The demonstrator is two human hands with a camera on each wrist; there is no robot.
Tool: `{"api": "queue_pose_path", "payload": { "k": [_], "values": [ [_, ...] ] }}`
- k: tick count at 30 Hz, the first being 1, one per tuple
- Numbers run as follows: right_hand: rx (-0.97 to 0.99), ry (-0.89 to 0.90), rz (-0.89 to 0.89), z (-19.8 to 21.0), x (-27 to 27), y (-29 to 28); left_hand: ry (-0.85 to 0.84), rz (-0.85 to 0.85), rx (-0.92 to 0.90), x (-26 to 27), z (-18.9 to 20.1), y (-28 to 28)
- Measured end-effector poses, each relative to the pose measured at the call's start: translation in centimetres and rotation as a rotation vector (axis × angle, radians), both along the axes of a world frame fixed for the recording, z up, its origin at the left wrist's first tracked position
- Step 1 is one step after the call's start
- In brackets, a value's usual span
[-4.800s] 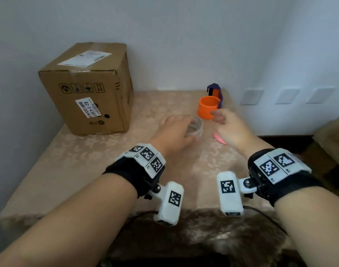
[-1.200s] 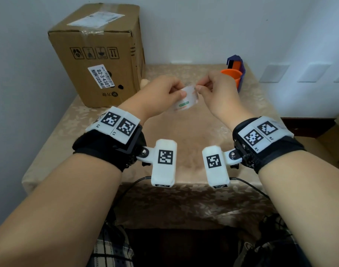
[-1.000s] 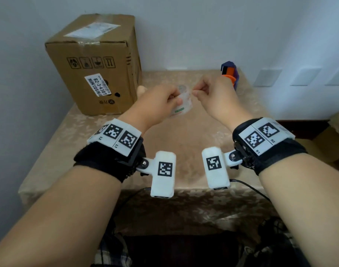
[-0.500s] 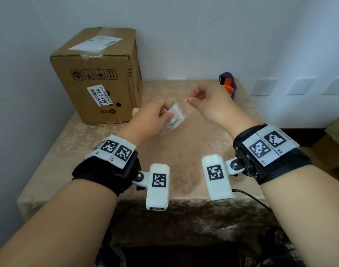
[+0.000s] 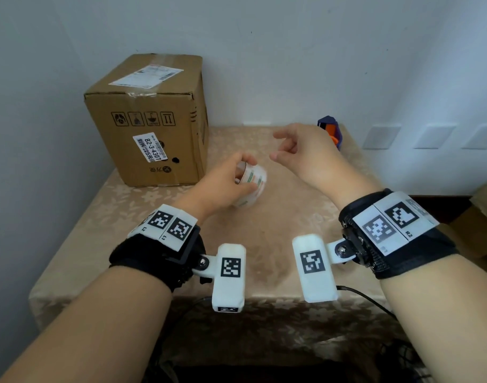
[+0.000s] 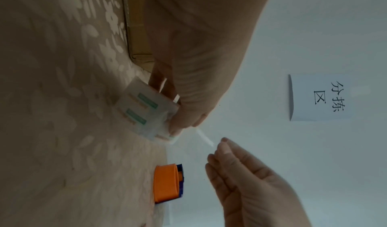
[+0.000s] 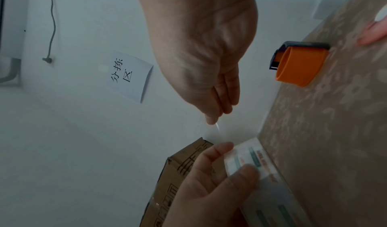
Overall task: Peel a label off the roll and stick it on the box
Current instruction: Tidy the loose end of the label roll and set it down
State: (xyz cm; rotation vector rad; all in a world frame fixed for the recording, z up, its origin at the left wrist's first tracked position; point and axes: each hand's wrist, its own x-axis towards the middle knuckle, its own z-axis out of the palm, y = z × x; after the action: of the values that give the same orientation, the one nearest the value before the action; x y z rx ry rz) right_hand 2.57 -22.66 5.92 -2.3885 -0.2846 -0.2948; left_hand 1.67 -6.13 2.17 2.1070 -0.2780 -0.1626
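A brown cardboard box (image 5: 154,120) stands at the table's back left, printed stickers on its top and front. My left hand (image 5: 248,172) grips the label roll (image 5: 253,183), white with green and orange print, just above the cloth right of the box. The right hand (image 5: 275,146) hovers a short way right of the roll with fingers curled. In the left wrist view a thin, nearly clear label (image 6: 204,137) runs from the roll (image 6: 144,113) to the right hand's fingertips (image 6: 218,147), which hold its end. The right wrist view shows the same label (image 7: 217,128) hanging from the thumb tip.
An orange ring in a dark blue holder (image 5: 331,131) sits at the table's back right, behind the right hand. The beige patterned tablecloth (image 5: 264,236) covers a small table against white walls. A paper note (image 6: 320,98) hangs on the wall.
The hands have drawn apart. The left hand lowered the roll towards the table, and the right hand pulled away to the right with the label's end.
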Motion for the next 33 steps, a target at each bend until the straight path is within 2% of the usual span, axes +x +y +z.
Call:
{"api": "queue_pose_path", "payload": {
  "k": [2, 7, 14, 20, 23, 26, 33],
  "values": [
    [0.024, 0.0, -0.014, 0.3, -0.2, 0.0, -0.023, 0.014, 0.02, 0.1, 0.1, -0.1],
    [0.001, 0.018, 0.105, 0.7, -1.2, 0.7, -0.069, 0.038, 0.062, 0.6, 0.2, 0.0],
    [0.03, -0.01, 0.113, 0.5, -1.3, 0.8, -0.15, 0.042, 0.182, 0.9, 0.1, -0.1],
    [0.176, 0.023, -0.036, -0.4, -0.2, -0.4, -0.109, -0.154, 0.104, -0.2, -0.1, 0.9],
    [0.195, 0.033, 0.002, -0.3, -0.4, 0.1, -0.098, -0.127, 0.06, 0.0, -0.5, 1.0],
    [0.22, 0.006, 0.119, 0.1, -0.7, 0.5, -0.106, -0.056, 0.01, 0.3, -0.7, 1.2],
    [-0.066, -0.088, 0.245, 0.4, -0.8, 0.7, -0.117, 0.099, -0.099, 0.7, -0.7, 0.4]
  ]
}}
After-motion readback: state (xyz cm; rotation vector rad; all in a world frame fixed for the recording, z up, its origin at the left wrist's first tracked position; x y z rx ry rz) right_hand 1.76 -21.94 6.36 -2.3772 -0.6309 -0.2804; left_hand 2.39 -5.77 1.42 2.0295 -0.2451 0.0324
